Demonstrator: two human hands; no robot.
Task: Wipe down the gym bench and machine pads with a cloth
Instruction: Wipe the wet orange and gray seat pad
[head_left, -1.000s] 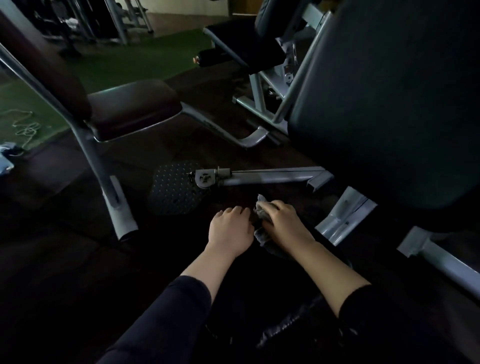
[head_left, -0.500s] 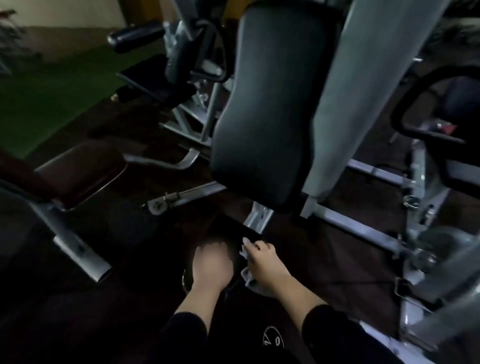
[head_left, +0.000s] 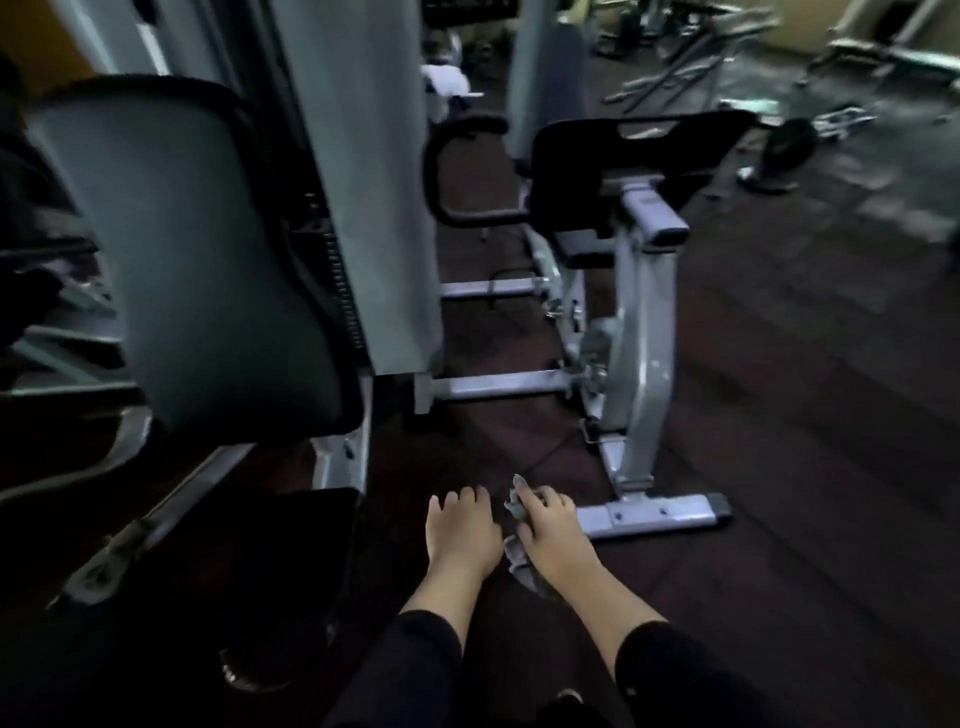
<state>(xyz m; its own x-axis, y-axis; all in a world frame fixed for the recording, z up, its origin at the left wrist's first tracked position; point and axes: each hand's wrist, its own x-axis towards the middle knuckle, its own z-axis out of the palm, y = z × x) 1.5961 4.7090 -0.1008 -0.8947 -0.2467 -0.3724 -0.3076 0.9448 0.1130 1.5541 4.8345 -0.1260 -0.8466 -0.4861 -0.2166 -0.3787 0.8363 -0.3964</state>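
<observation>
Nearest, the right hand grasps a crumpled grey cloth, fingers curled round it, held low over the dark floor. The left hand hovers just beside it, released, fingers loosely bent and holding nothing. Left of the hands sits a dark seat pad, with a large upright back pad above it. Beyond stands a grey exercise bike

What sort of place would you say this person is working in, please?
Most likely a gym: a padded machine backrest stands at left, an exercise bike ahead on dark floor tiles, and the right hand holds a cloth.
</observation>
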